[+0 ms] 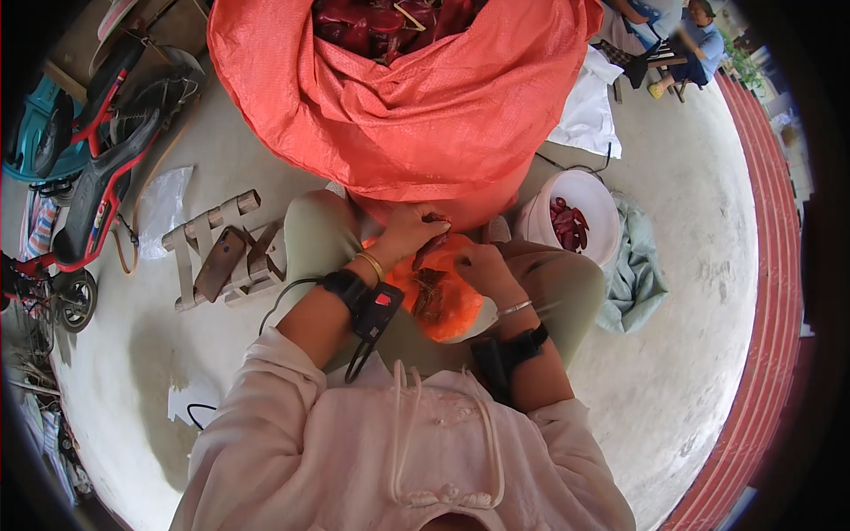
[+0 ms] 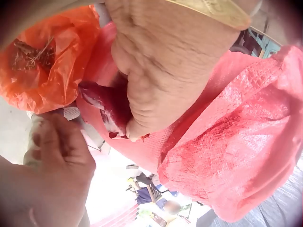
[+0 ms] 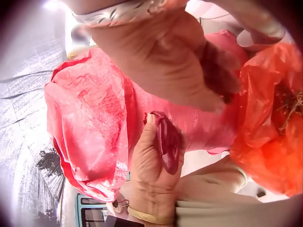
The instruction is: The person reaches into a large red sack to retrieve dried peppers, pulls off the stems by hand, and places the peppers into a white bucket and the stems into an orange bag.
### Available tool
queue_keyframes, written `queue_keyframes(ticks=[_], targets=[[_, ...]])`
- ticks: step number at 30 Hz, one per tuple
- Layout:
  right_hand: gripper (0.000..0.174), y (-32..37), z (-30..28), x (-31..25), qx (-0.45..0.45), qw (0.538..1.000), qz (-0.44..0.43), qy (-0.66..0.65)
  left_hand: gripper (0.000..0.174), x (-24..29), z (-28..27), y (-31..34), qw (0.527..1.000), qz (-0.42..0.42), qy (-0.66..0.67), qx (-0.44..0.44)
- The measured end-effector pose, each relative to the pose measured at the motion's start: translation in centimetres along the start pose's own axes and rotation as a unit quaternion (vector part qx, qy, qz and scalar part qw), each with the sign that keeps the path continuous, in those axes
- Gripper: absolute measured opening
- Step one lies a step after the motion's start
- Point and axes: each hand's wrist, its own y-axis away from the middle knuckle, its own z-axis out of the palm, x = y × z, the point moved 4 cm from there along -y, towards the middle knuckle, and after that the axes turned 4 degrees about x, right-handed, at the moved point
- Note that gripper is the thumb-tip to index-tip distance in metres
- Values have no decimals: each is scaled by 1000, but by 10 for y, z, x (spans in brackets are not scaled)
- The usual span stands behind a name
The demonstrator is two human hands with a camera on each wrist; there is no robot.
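Observation:
My left hand [image 1: 409, 232] grips a dark red dried chili pepper [image 1: 429, 252]; in the right wrist view the pepper [image 3: 166, 144] lies along the palm under the thumb. Just to the right, my right hand [image 1: 489, 271] has its fingers bent, over the edge of an orange plastic bag [image 1: 460, 305]; whether a small piece is between its fingertips cannot be seen. Thin brown stems [image 1: 430, 296] lie in that bag. Beyond the hands stands a large red woven sack [image 1: 425, 133], its mouth filled with dark red peppers [image 1: 381, 31].
A white bucket [image 1: 534, 221] holding some red peppers [image 1: 568, 226] stands at the right, beside a grey-green cloth bag [image 1: 633, 265]. At the left, a phone [image 1: 220, 264] lies on a low slatted stool [image 1: 212, 217], near a red and black scooter [image 1: 102, 181]. People sit at the upper right.

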Motion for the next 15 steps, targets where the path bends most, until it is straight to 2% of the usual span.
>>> queue_keyframes(ticks=[1, 3, 4, 6, 8, 9, 11, 14, 15], targets=[[12, 3, -1, -11, -89, 996, 22, -2, 7, 1, 2, 1, 1000, 5, -6, -1], [14, 6, -2, -16, -102, 995, -8, 15, 8, 1, 4, 0, 1000, 5, 7, -13], [15, 7, -4, -12, -26, 997, -58, 34, 9, 1, 4, -1, 999, -2, 26, -24], [18, 6, -10, -5, 42, 998, -33, -26, 12, 0, 6, -1, 999, -5, 39, -32], [21, 0, -10, 9, 24, 975, 117, -184, 16, 1, 7, 0, 999, 1, 24, -27], [23, 1, -12, 4, 12, 944, 152, -292, 18, 2, 8, 1, 1000, 1, 11, -23], [27, 2, -18, -13, -10, 845, 210, -491, 21, 7, 9, 1, 1000, 10, -14, -15], [27, 2, -19, -22, -8, 872, 216, -440, 23, 4, 12, 0, 999, 16, 21, -29], [27, 2, -15, -20, -10, 867, 216, -449, 24, 5, 14, 1, 999, 10, 7, -43]])
